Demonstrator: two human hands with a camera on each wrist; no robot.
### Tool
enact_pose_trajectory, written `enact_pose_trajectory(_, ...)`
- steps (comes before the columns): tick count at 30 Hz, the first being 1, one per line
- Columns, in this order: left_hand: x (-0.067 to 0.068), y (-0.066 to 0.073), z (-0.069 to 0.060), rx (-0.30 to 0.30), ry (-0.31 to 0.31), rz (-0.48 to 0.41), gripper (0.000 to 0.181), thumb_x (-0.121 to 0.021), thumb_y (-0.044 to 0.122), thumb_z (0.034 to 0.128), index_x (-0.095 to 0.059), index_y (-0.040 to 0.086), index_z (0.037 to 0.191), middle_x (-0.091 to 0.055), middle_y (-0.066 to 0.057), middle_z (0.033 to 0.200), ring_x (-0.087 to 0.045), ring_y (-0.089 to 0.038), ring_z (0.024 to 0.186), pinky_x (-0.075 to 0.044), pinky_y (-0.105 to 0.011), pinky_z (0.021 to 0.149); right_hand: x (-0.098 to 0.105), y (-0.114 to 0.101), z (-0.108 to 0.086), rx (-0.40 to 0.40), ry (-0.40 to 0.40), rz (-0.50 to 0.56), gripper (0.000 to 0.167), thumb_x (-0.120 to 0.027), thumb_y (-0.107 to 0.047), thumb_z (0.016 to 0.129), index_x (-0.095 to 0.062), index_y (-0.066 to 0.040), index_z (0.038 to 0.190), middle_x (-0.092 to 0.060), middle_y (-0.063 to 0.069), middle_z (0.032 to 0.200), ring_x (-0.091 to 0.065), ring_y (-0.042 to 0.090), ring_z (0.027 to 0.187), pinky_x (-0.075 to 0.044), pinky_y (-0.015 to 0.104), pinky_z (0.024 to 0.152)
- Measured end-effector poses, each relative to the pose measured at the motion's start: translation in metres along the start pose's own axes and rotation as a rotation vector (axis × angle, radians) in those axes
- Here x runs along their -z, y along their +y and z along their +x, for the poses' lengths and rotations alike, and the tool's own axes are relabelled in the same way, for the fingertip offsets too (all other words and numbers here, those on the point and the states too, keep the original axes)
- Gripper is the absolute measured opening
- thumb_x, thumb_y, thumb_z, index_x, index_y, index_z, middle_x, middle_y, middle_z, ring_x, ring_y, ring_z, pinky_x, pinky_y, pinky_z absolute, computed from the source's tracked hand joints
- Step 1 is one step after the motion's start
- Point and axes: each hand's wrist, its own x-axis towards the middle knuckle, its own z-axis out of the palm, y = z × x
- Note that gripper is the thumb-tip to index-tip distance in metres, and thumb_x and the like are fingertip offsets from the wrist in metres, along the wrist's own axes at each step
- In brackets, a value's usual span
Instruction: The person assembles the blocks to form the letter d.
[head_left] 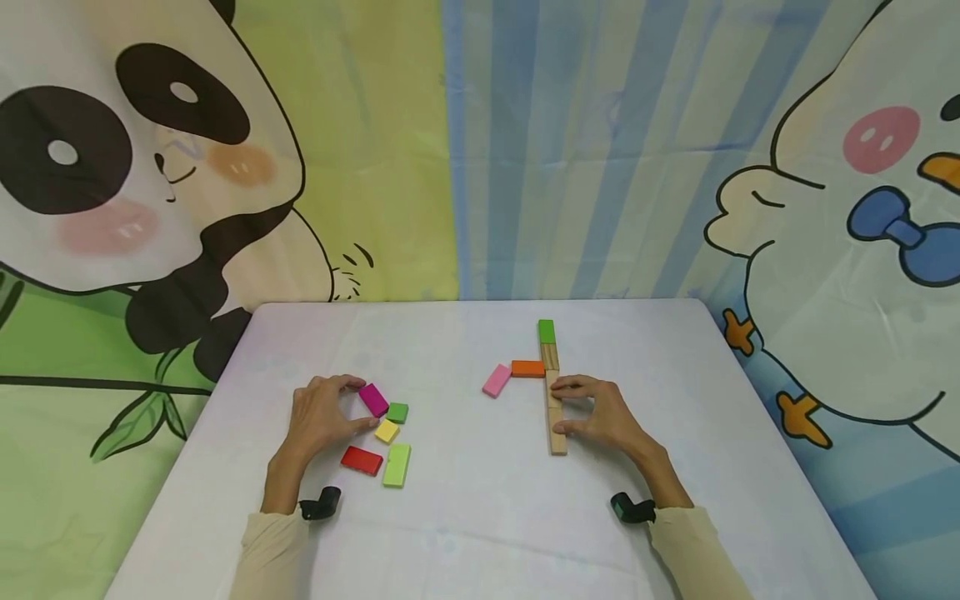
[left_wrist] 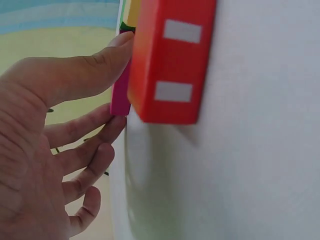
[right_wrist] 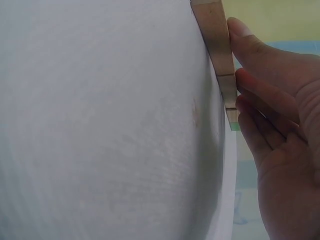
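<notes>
A magenta block (head_left: pixel 373 400) lies between the thumb and fingertips of my left hand (head_left: pixel 318 417), which pinches it by its ends. Beside it on the table are a small green block (head_left: pixel 397 412) and a yellow block (head_left: pixel 387 431). In the left wrist view, a red block (left_wrist: pixel 172 65) hides part of the magenta one. My right hand (head_left: pixel 603 414) rests its thumb and fingertips on a row of wooden blocks (head_left: pixel 557 442). The thumb touches the nearer block (right_wrist: pixel 215 40), the fingers the one beyond. A bright green block (head_left: pixel 547 332) tops the row's far end.
An orange block (head_left: pixel 528 368) branches left from the row, with a pink block (head_left: pixel 496 381) slanting off its end. Nearer me lies a lime block (head_left: pixel 397 465), right of the red one. The white table (head_left: pixel 480 533) meets a cartoon-printed cloth (head_left: pixel 390 150) behind.
</notes>
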Motion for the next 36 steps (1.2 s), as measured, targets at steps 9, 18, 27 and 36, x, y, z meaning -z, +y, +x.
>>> enact_pose_trajectory(9, -0.009, -0.006, -0.004, 0.002, 0.053, -0.024, 0.066, -0.097, 0.036, 0.0791, -0.071, 0.007, 0.132, -0.074, -0.02, 0.13, -0.056, -0.042, 0.124, -0.034, -0.061, 0.105, -0.001, 0.001, -0.001, -0.008, -0.002, 0.002, 0.061, -0.102, -0.018, 0.075, -0.079, -0.001, 0.129, -0.077, 0.007, 0.137, -0.064, 0.04, 0.141, -0.045, 0.064, 0.12)
enact_pose_trajectory(18, -0.014, -0.009, -0.008, -0.008, 0.082, -0.016, 0.066, -0.097, 0.038, 0.0789, -0.069, 0.008, 0.13, -0.074, -0.018, 0.126, -0.057, -0.04, 0.121, -0.034, -0.058, 0.101, 0.0, -0.002, -0.003, -0.017, -0.001, 0.01, 0.061, -0.102, -0.016, 0.076, -0.079, 0.0, 0.129, -0.077, 0.008, 0.137, -0.062, 0.04, 0.142, -0.045, 0.064, 0.121)
enact_pose_trajectory(27, -0.017, -0.009, -0.003, -0.014, 0.082, 0.002, 0.061, -0.095, 0.04, 0.0799, -0.071, 0.009, 0.127, -0.075, -0.017, 0.125, -0.058, -0.039, 0.119, -0.034, -0.057, 0.1, -0.001, -0.002, -0.004, -0.021, 0.006, 0.01, 0.061, -0.102, -0.016, 0.075, -0.079, -0.001, 0.129, -0.077, 0.008, 0.137, -0.063, 0.041, 0.142, -0.044, 0.064, 0.121)
enact_pose_trajectory(36, -0.013, -0.006, -0.001, 0.003, 0.077, 0.021, 0.058, -0.093, 0.04, 0.0818, -0.073, 0.008, 0.125, -0.075, -0.017, 0.119, -0.059, -0.038, 0.113, -0.033, -0.056, 0.098, 0.0, -0.003, -0.001, -0.002, 0.001, 0.026, 0.06, -0.102, -0.015, 0.075, -0.079, 0.0, 0.128, -0.077, 0.008, 0.137, -0.063, 0.04, 0.141, -0.045, 0.063, 0.121)
